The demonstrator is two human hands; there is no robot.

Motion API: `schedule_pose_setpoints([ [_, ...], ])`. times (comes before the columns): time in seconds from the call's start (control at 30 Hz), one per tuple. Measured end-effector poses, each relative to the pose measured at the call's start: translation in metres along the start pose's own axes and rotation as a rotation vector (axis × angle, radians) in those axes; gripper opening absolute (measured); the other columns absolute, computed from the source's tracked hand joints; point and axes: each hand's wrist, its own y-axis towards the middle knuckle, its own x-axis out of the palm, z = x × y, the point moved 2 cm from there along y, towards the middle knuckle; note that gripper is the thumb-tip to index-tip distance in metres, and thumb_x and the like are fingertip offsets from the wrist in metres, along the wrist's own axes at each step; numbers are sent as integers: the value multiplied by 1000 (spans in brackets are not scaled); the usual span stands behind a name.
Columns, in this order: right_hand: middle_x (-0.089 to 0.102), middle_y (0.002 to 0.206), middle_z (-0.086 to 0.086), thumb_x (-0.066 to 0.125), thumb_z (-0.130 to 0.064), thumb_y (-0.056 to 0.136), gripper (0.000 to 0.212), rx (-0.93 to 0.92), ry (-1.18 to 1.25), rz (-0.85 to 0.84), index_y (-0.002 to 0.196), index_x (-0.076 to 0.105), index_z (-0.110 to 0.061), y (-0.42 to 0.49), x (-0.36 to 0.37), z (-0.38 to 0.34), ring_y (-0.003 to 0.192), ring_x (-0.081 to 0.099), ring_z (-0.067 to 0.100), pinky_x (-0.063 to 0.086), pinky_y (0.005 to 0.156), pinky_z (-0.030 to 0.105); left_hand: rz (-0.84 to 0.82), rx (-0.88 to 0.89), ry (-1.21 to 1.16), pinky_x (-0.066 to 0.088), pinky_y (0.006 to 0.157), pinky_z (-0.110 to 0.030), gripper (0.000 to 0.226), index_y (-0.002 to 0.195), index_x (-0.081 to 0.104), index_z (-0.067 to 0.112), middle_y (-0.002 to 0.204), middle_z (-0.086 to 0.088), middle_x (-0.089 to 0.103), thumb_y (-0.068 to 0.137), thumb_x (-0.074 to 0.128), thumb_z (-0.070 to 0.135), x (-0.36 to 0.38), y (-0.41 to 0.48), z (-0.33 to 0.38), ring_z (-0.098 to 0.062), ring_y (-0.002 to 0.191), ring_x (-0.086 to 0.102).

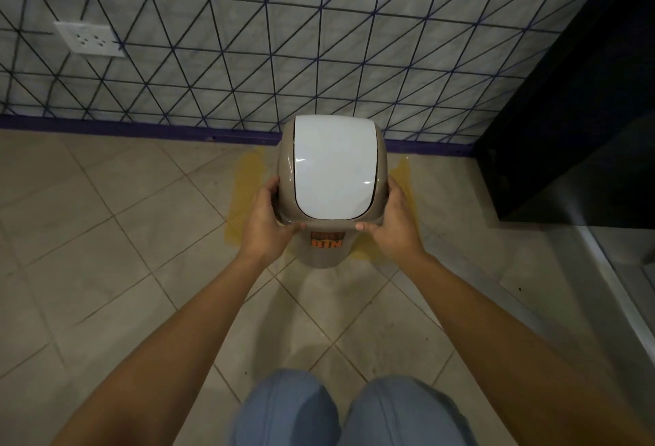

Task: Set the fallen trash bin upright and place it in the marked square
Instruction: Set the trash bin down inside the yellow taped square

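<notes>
Upright now: taupe plastic trash bin point(328, 254) with white swing lid point(333, 170), gripped at the lid's shoulders, left hand point(267, 220) at 9 o'clock, right hand point(391, 224) at 3 o'clock. Fingers point(274, 185) wrapped around the rim on both sides, thumbs along the near edge, likely to keep it level and stop the lid swinging. Positioned over the yellow marked square point(244, 194) on the tiled floor point(106, 233), close to the patterned wall point(319, 37) at 12 o'clock. Whether resting or just above the floor, cannot tell. Probably final alignment before letting go.
</notes>
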Motion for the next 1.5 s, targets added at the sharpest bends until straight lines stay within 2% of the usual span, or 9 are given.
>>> schedule_pose_setpoints([
  [0.1, 31, 149, 5, 81, -7, 65, 106, -45, -51, -4, 147, 13, -16, 13, -3, -3, 138, 28, 21, 30, 112, 45, -21, 1, 29, 34, 83, -4, 88, 140, 33, 20, 135, 7, 45, 66, 81, 11, 2, 15, 3, -4, 117, 41],
  [0.2, 28, 150, 9, 81, -11, 67, 105, -68, -112, -5, 147, 12, -14, 27, -6, -2, 140, 25, 24, 28, 113, 46, -30, -5, 53, 36, 88, -16, 88, 140, 33, 21, 139, 3, 46, 67, 81, 14, 5, 29, 3, -4, 116, 42],
  [0.33, 23, 151, 10, 79, -13, 70, 107, -88, -151, -3, 148, 5, -13, 44, -9, -3, 140, 22, 25, 23, 115, 44, -24, 10, 57, 34, 71, 2, 89, 140, 31, 24, 130, 13, 46, 67, 81, 19, 10, 45, 6, 2, 109, 39],
  [0.4, 19, 152, 10, 77, -13, 72, 107, -105, -170, 9, 148, 1, -13, 52, -10, -3, 141, 20, 25, 20, 116, 41, -20, 42, 69, 35, 66, 5, 90, 141, 30, 27, 123, 19, 43, 68, 81, 19, 13, 54, 9, 5, 108, 39],
  [0.57, 20, 152, 9, 76, -10, 73, 103, -147, -162, 63, 148, 5, -14, 74, -10, -6, 141, 21, 24, 22, 116, 39, 26, 92, 149, 36, 74, 1, 90, 144, 28, 22, 134, 6, 48, 70, 79, 14, 19, 77, 10, -1, 111, 42],
  [0.7, 23, 151, 10, 76, -10, 72, 102, -139, -149, 74, 148, 8, -15, 92, -12, -9, 140, 22, 24, 24, 115, 40, 15, 102, 158, 40, 94, -21, 91, 146, 27, 19, 141, -1, 47, 71, 79, 16, 21, 96, 8, -15, 125, 46],
  [1.03, 21, 152, 9, 75, -8, 74, 97, -168, -144, 99, 147, 12, -16, 131, -17, -12, 141, 20, 24, 20, 112, 33, 15, 89, 164, 40, 94, -23, 91, 147, 24, 20, 141, -1, 47, 73, 77, 13, 31, 138, 12, -3, 113, 42],
  [1.2, 19, 153, 10, 72, -7, 76, 94, -168, -129, 93, 148, 12, -16, 150, -19, -12, 141, 21, 25, 21, 112, 33, 34, 107, 209, 39, 96, -25, 88, 147, 25, 18, 140, -6, 45, 75, 75, 12, 38, 153, 17, -18, 124, 45],
  [1.5, 21, 152, 9, 72, -4, 76, 94, -152, -77, 98, 147, 12, -18, 176, -18, -12, 140, 23, 24, 23, 113, 36, 56, 56, 269, 38, 99, -29, 85, 148, 23, 18, 138, -7, 44, 79, 71, 10, 44, 177, 26, -20, 121, 46],
])
